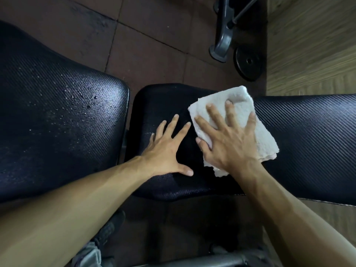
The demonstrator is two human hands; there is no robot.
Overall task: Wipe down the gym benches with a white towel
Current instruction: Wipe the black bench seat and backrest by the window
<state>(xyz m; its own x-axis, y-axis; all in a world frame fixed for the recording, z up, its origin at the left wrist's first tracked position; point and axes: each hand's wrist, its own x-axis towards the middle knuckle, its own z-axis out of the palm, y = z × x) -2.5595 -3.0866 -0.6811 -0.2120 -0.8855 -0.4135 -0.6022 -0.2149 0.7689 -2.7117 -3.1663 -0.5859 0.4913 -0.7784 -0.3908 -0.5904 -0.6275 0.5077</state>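
A folded white towel (238, 105) lies on the black padded seat (159, 105) of a gym bench, over the joint with the long back pad (308, 139) on the right. My right hand (229, 141) presses flat on the towel with fingers spread. Beside it, my left hand (165, 149) rests flat on the bare seat pad, fingers spread, holding nothing. A second black bench pad (57, 122) on the left is dotted with water droplets.
Dark rubber floor tiles (144, 45) lie beyond the benches. A grey metal frame foot (221, 43) and a black weight plate (248, 62) stand at the upper right beside wood-look flooring (312, 45). My shoe (109, 228) and a metal bar (192, 261) show below.
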